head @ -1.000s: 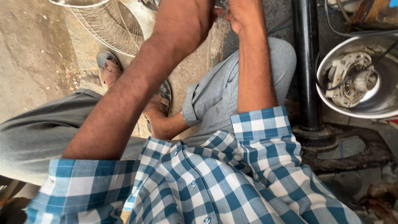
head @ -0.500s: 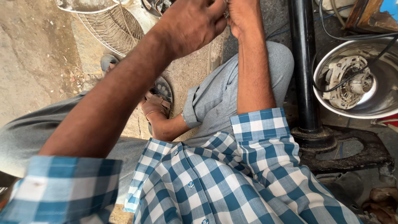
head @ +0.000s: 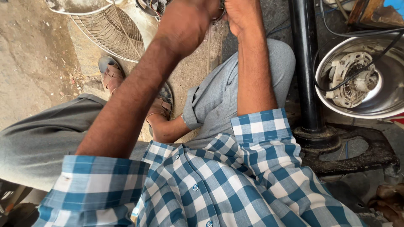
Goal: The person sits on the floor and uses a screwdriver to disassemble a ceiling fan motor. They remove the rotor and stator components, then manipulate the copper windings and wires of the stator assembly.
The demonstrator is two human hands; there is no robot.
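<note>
Your left hand (head: 187,23) and right hand (head: 240,14) meet at the top edge of view, both curled around a small metal part (head: 219,12), mostly hidden; how tightly they grip cannot be told. Wire fan guard (head: 109,31) lies left; motor in steel bowl (head: 378,105) sits right, beside black pole (head: 305,63).

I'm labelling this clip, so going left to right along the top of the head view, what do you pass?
wire fan guard → left hand → right hand → black pole → metal bowl holding a fan motor
</note>
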